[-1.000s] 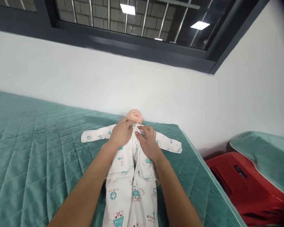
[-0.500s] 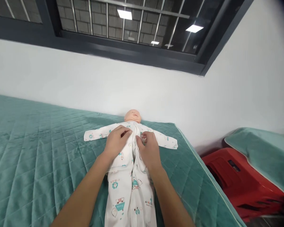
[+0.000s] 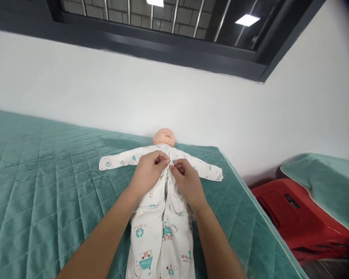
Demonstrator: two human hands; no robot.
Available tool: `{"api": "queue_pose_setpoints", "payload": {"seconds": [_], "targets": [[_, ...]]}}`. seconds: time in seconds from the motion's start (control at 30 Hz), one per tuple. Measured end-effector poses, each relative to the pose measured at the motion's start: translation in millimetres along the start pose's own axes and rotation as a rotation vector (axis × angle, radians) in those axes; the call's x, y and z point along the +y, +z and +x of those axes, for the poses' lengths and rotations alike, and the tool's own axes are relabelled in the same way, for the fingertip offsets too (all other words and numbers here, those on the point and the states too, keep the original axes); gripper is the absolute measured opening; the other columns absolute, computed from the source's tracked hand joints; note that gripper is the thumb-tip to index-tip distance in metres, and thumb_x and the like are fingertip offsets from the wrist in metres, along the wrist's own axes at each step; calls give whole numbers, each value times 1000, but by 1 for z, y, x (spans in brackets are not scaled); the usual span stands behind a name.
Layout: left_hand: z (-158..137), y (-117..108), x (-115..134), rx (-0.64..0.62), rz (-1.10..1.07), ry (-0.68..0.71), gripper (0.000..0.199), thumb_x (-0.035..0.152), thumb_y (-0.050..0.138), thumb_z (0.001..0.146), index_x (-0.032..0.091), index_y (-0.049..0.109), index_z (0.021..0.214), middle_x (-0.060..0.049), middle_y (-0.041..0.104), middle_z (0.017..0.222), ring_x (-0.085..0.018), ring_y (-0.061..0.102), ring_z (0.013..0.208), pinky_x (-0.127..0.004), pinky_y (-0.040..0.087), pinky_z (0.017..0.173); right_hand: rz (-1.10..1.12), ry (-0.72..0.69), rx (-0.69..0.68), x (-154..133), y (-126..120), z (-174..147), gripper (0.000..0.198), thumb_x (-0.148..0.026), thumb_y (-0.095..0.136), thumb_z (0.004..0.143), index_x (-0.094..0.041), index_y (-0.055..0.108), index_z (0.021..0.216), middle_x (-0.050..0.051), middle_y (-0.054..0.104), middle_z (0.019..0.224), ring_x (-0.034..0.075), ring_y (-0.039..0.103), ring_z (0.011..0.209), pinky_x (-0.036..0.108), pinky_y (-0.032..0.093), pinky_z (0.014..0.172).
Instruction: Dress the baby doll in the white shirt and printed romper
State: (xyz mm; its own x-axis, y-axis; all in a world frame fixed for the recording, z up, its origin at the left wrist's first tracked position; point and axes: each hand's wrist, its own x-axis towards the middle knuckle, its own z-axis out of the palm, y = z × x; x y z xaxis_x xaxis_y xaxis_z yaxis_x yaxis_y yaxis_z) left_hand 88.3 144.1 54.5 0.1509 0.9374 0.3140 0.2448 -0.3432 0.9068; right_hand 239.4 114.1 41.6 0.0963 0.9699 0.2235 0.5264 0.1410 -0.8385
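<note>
A baby doll [image 3: 164, 137] lies on its back, its head toward the wall. It wears a white printed baby jacket [image 3: 205, 169], sleeves spread out to both sides, and matching pants [image 3: 147, 244]. My left hand [image 3: 151, 168] pinches the jacket's front edge at the chest. Facing it, my right hand [image 3: 187, 180] pinches the opposite edge, its fingertips close to the left ones. Below the hands the jacket front parts along the middle, where a small round button [image 3: 163, 179] shows. My fingers hide whatever fastener lies between them.
A green quilted cover [image 3: 46, 186] spreads under the doll. Behind stands a white wall [image 3: 119, 89] with a dark-framed barred window [image 3: 163, 42] above. To the right, past the cover's edge, sits a red plastic stool [image 3: 305, 217] with green cloth [image 3: 322, 178] over it.
My fingertips have drawn closer together at the jacket's chest, bringing the two front edges nearer each other. The camera view has tilted slightly downward.
</note>
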Motion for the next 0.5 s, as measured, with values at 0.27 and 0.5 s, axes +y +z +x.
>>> {"api": "queue_pose_setpoints", "payload": {"seconds": [0.27, 0.5], "targets": [[-1, 0, -6, -14, 2, -25, 11, 24, 58, 82, 19, 67, 81, 1, 70, 78, -15, 63, 74, -26, 46, 70, -242, -120, 84, -9, 11, -7, 26, -34, 61, 79, -22, 50, 100, 2, 60, 94, 19, 57, 80, 32, 42, 70], [-2, -1, -10, 44, 18, -25, 12, 26, 57, 82, 20, 67, 83, 0, 70, 83, -15, 63, 77, -27, 47, 73, -364, -172, 171, -13, 19, -9, 13, -31, 53, 85, -22, 54, 95, 6, 60, 94, 22, 59, 86, 33, 42, 73]]}}
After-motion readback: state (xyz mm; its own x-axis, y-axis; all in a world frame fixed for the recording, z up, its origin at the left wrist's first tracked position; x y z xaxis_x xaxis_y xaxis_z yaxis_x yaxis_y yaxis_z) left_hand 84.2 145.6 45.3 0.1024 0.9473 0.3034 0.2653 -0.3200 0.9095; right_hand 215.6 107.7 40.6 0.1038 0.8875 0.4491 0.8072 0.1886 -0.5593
